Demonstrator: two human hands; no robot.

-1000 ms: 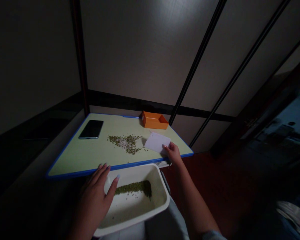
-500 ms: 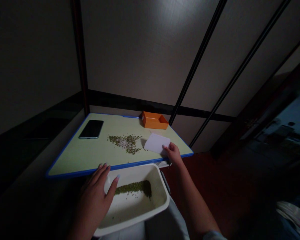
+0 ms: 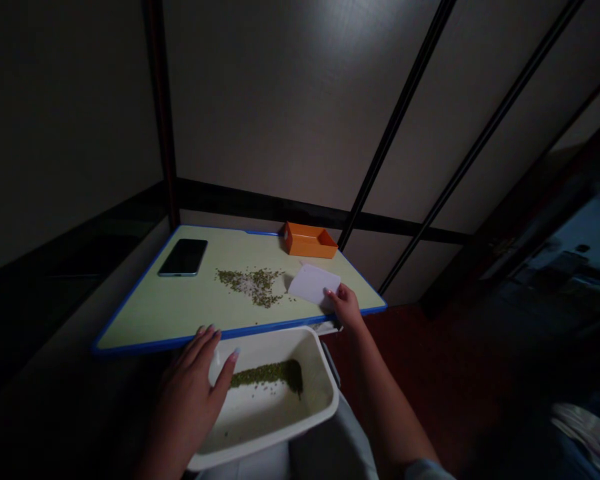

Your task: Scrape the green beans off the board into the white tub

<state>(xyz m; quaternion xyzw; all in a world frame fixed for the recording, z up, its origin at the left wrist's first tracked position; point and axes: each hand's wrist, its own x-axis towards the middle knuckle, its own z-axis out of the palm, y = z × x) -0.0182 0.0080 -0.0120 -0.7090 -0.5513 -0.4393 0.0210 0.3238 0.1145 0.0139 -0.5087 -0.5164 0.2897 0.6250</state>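
Observation:
My right hand (image 3: 346,305) pinches a white card (image 3: 313,283) by its right corner, thumb on top, just above the table's right part. To the card's left, a spread of small green seeds (image 3: 265,288), with a paler patch among them, lies on the table. My left hand (image 3: 193,380) straddles the left side of a white plastic tub (image 3: 325,393). Its thumb is inside the tub and its other fingers stretch outside toward the table edge. More green seeds (image 3: 275,375) lie banked along the far side of the tub's floor.
The pale yellow-green table (image 3: 165,313) has a blue edge. A black-screened phone (image 3: 184,257) lies at its back left, and an orange open box (image 3: 311,241) stands at the back right. Dark-framed panels (image 3: 280,107) rise behind. The tub rests on my lap, against the table's front.

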